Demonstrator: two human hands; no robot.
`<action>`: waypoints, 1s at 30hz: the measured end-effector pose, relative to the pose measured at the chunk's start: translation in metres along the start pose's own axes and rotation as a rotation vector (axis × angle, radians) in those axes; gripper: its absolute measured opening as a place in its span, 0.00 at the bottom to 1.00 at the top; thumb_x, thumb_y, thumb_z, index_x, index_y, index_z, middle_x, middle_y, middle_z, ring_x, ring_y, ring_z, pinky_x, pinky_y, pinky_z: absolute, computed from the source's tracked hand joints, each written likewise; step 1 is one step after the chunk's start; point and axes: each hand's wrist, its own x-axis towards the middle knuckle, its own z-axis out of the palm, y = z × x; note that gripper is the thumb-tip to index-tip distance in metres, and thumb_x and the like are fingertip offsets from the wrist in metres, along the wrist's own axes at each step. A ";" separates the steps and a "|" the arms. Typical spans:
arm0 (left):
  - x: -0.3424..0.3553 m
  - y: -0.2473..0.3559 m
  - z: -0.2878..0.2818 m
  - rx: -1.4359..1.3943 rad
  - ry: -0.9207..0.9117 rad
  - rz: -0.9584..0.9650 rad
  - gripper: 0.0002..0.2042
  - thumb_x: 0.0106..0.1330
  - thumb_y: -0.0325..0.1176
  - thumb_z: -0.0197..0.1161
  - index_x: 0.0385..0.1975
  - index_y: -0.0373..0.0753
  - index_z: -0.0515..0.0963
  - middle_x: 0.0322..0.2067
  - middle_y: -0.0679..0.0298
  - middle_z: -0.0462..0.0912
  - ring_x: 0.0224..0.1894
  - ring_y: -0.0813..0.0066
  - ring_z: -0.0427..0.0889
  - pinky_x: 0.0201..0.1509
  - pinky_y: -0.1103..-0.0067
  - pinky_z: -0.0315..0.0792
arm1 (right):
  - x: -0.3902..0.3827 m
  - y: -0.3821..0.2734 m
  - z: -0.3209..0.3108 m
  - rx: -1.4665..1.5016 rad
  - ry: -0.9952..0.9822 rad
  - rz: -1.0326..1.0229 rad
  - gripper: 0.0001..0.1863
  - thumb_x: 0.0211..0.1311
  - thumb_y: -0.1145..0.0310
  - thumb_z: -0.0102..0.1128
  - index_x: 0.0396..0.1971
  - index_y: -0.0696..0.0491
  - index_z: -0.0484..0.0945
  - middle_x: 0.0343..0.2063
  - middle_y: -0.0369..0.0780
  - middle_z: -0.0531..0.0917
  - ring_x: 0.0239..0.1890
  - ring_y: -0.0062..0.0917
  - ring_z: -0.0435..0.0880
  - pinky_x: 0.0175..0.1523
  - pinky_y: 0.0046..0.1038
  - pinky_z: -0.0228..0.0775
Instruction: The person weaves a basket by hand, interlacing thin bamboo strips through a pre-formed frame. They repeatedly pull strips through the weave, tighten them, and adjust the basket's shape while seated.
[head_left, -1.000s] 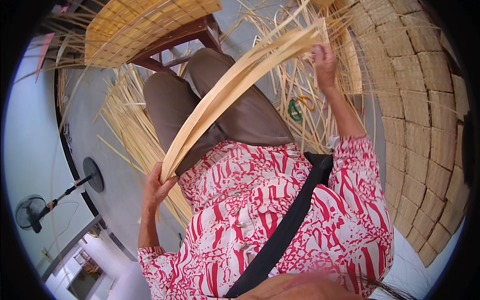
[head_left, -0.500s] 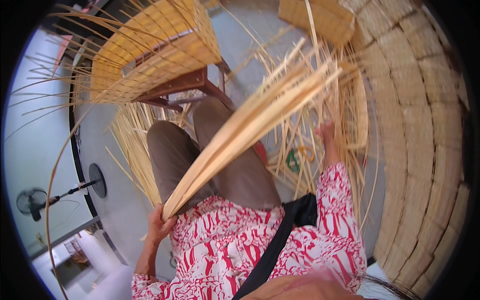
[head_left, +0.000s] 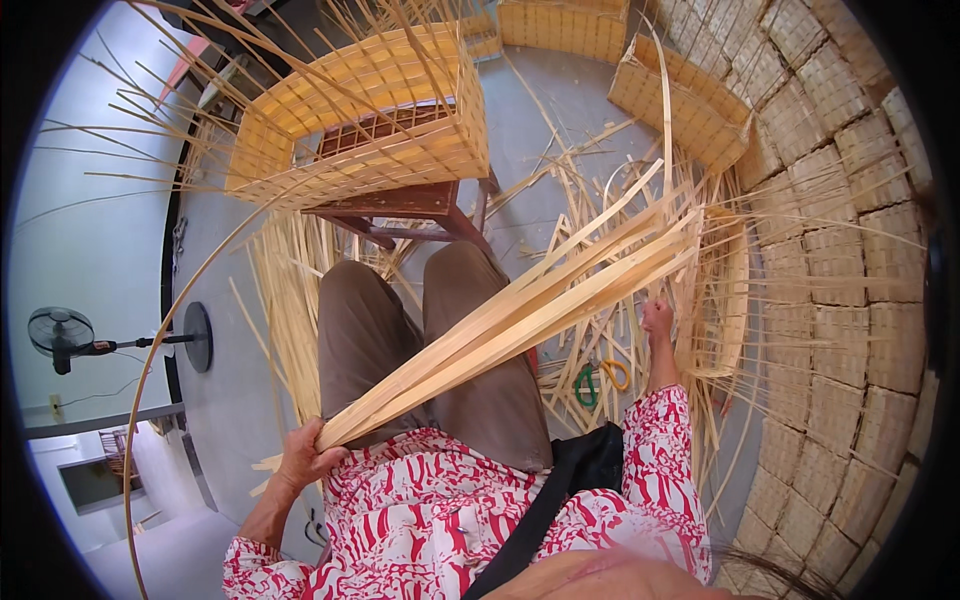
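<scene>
A long bundle of pale split-bamboo strips (head_left: 505, 325) lies slantwise over my lap, fanning out toward the far right. My left hand (head_left: 303, 455) is closed round its near end, beside my left hip. My right hand (head_left: 657, 318) is curled up just below the fanned ends, over strips scattered on the floor; whatever its fingers hold is too small to make out. Scissors with a green and an orange handle (head_left: 586, 385) lie among the strips to the left of my right hand. Beyond my knees, a part-woven yellow basket (head_left: 390, 155) bristles with loose upright strips.
The part-woven basket rests on a brown wooden stool (head_left: 425, 203). More strips (head_left: 300, 300) lie left of my legs. Yellow woven baskets (head_left: 680, 105) stand at the far right, with a tall wall of stacked woven pieces (head_left: 840, 330) along the right. A fan (head_left: 62, 335) is at left.
The view has shifted, so the stool and basket appear lower and farther right. The bundle's far end has swung right and lower, still in my left hand. My right hand remains curled near the strips.
</scene>
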 end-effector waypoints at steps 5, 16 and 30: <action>0.001 -0.008 0.004 0.041 0.030 0.082 0.23 0.60 0.52 0.70 0.30 0.36 0.72 0.20 0.48 0.76 0.25 0.46 0.81 0.28 0.65 0.73 | -0.043 -0.125 -0.013 0.333 0.028 -0.160 0.07 0.65 0.65 0.66 0.30 0.47 0.76 0.19 0.28 0.74 0.14 0.10 0.66 0.16 0.17 0.53; 0.015 -0.069 0.000 0.127 -0.020 0.183 0.22 0.62 0.51 0.70 0.34 0.37 0.74 0.24 0.46 0.78 0.29 0.43 0.80 0.31 0.62 0.73 | -0.161 -0.400 -0.089 0.641 0.000 -0.585 0.14 0.72 0.65 0.59 0.47 0.60 0.77 0.25 0.32 0.77 0.21 0.14 0.68 0.25 0.18 0.62; 0.057 -0.010 0.028 0.275 0.104 0.275 0.23 0.64 0.54 0.66 0.35 0.38 0.71 0.25 0.52 0.80 0.30 0.48 0.82 0.33 0.60 0.74 | -0.284 -0.621 -0.004 0.082 -0.422 -1.255 0.20 0.76 0.63 0.54 0.59 0.60 0.74 0.37 0.31 0.75 0.34 0.14 0.69 0.41 0.16 0.61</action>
